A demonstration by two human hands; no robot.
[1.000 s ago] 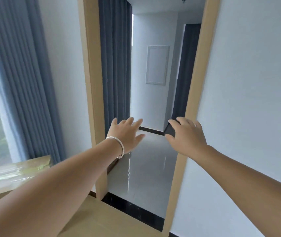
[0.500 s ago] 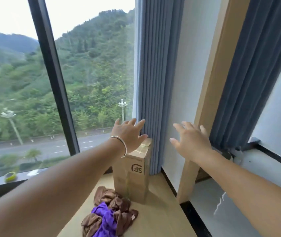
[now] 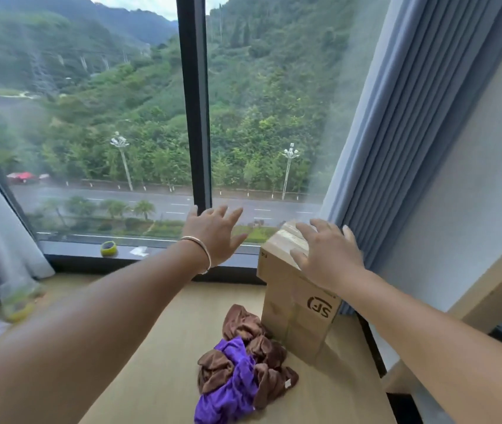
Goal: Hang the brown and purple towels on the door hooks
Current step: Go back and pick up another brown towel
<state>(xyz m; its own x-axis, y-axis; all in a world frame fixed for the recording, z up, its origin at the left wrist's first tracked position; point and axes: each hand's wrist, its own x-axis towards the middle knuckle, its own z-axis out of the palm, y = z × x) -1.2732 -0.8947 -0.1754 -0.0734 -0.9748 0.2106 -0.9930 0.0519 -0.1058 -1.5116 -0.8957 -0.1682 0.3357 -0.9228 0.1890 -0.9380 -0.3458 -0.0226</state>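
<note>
The brown towel (image 3: 245,353) and purple towel (image 3: 231,390) are crumpled together, with no clear long axis; the left hand (image 3: 213,237) and right hand (image 3: 329,255) are held spread, empty.

Head view—looking forward and down past outstretched arms toward a slightly blurred window (image 3: 121,117).

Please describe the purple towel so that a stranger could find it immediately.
Start at the big window, then look down to the upright cardboard box on the wooden floor. At its foot lies a crumpled heap: the purple towel is the bright one, tangled among brown towel folds.
</note>
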